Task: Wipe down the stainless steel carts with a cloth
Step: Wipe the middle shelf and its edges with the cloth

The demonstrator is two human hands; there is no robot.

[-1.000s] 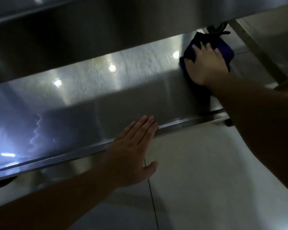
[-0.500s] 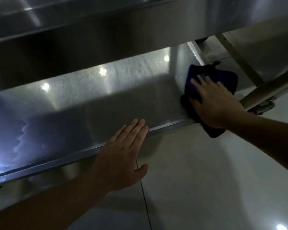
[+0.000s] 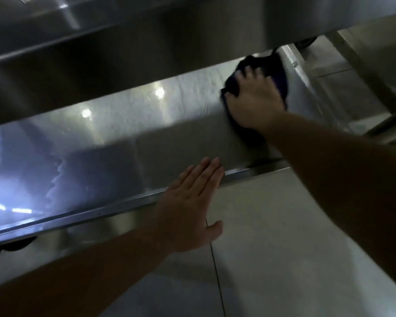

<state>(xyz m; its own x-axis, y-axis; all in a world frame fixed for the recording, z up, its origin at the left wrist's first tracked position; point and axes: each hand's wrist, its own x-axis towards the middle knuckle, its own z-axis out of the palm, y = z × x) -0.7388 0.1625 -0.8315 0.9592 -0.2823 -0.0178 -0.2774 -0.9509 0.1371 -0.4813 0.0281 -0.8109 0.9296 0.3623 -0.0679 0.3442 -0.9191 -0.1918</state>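
A person's right hand [image 3: 254, 102] reaches forward on an outstretched bare arm, palm down, fingers spread and blurred as they press on a dark cloth [image 3: 277, 74]. The left hand [image 3: 190, 208] lies flat nearer the body, fingers straight and together, thumb held apart to the right, its forearm running back toward the lower left.

Cloth [image 3: 277, 72] on cart shelf [image 3: 124, 124] at far right, under upper shelf [image 3: 146, 49].

Commercial kitchen: steel cart [image 3: 124, 138], tiled floor [image 3: 284, 236]
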